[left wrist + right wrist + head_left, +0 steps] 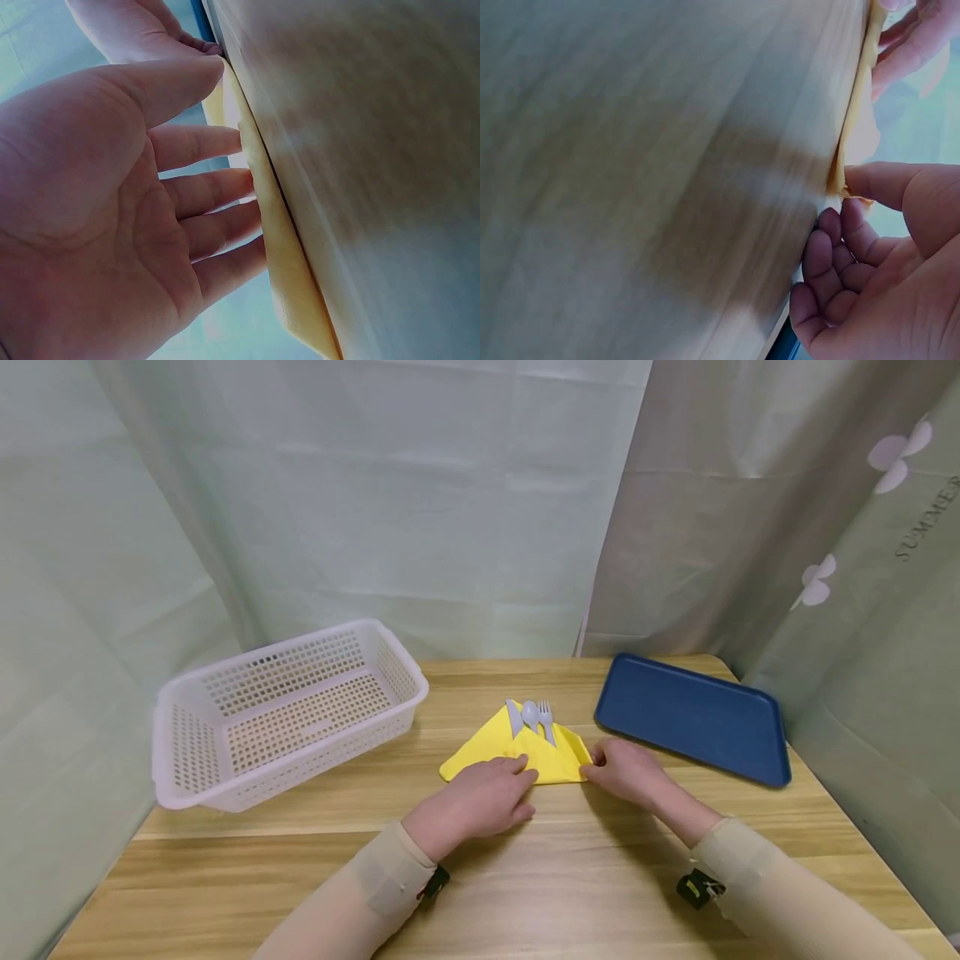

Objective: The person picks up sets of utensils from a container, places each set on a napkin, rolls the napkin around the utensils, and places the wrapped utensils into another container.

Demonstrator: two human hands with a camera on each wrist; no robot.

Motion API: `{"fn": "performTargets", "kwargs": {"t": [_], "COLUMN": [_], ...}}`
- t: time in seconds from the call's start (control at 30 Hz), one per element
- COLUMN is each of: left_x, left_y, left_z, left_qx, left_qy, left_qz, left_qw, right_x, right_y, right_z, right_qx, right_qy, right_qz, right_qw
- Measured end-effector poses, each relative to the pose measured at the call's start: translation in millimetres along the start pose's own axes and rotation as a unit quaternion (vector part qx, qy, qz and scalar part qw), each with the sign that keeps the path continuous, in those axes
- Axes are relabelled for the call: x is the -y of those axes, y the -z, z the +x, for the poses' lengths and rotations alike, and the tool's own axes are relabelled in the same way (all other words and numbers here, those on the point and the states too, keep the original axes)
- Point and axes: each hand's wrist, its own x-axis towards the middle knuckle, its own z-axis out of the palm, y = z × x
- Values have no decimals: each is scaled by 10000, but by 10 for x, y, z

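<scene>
A yellow cloth napkin (480, 745), folded to a point at the top, lies on the wooden table. Tucked in its fold are a light grey knife (514, 717), a spoon (530, 714) and a fork (546, 718), their upper ends showing and the rest hidden. My left hand (480, 797) rests on the napkin's lower middle; in the left wrist view its fingers are fairly straight, their tips touching the cloth. With thumb and index finger my right hand (626, 770) pinches the napkin's right corner, as the right wrist view shows.
At the left stands a white perforated plastic basket (300, 758). A dark blue rectangular tray (693, 714) lies at the back right, just beyond my right hand. Pale curtains (420, 510) hang behind the table (540, 885) and along its sides.
</scene>
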Motion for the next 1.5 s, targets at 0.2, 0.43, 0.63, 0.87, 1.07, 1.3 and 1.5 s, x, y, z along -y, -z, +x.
{"fn": "performTargets", "kwargs": {"t": [0.2,0.43,0.63,0.87,1.07,1.3,1.5], "left_x": [14,9,-4,-26,-46,-59,-56], "left_y": [2,5,13,19,34,42,38], "left_z": [-4,-8,-11,-1,-4,-9,-7], "left_qx": [-24,54,24,64,79,105,76], "left_qy": [-17,-43,-177,-40,-14,21,42], "left_qz": [11,-72,54,0,83,99,104], "left_qw": [10000,10000,9998,10000,9999,9999,9999], "right_x": [161,325,277,213,225,264,330], "right_y": [153,236,221,212,180,167,134], "right_z": [-79,-164,-199,-236,-254,-258,-255], "right_qx": [207,384,765,1156,1160,1176,1027], "right_qy": [-425,-1067,-1171,-1371,-1449,-1556,-1503], "right_qz": [710,1088,2116,2501,2794,3448,3330], "right_qw": [9964,9876,9673,9515,9421,9182,9252]}}
